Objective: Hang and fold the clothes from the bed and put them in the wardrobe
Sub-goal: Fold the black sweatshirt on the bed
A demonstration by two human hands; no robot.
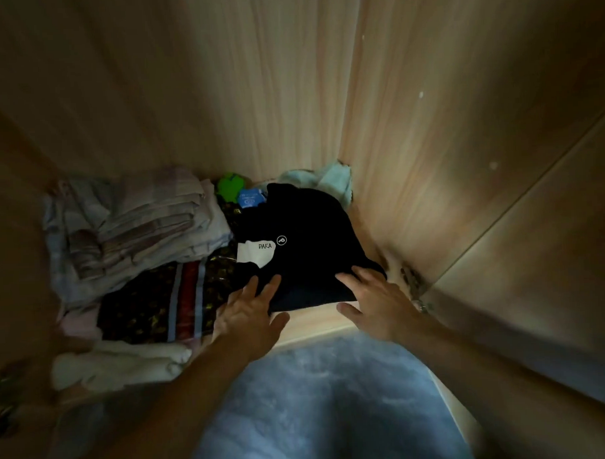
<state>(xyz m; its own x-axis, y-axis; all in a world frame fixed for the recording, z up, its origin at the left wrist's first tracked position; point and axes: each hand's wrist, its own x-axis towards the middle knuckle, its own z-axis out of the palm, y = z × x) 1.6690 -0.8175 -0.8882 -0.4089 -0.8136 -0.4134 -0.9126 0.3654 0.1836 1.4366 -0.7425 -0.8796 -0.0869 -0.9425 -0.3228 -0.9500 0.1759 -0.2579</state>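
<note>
The folded black garment [305,250] lay on the wardrobe floor [314,323], tucked toward the right rear corner, its near edge just short of the floor's front lip. In the head view, the left hand [249,313] rested with straight, spread fingers on the garment's near-left corner, and the right hand [375,302] lay likewise flat on its near-right corner, thumb hanging past the edge; neither gripped cloth. This looked like the placing step, nearly done. The next move probably called for a gentle push back to square it. Room was tight: a pile of pale folded linens [136,231] and a patterned packet [166,302] crowded the left, the side wall [463,155] stood close on the right.
</note>
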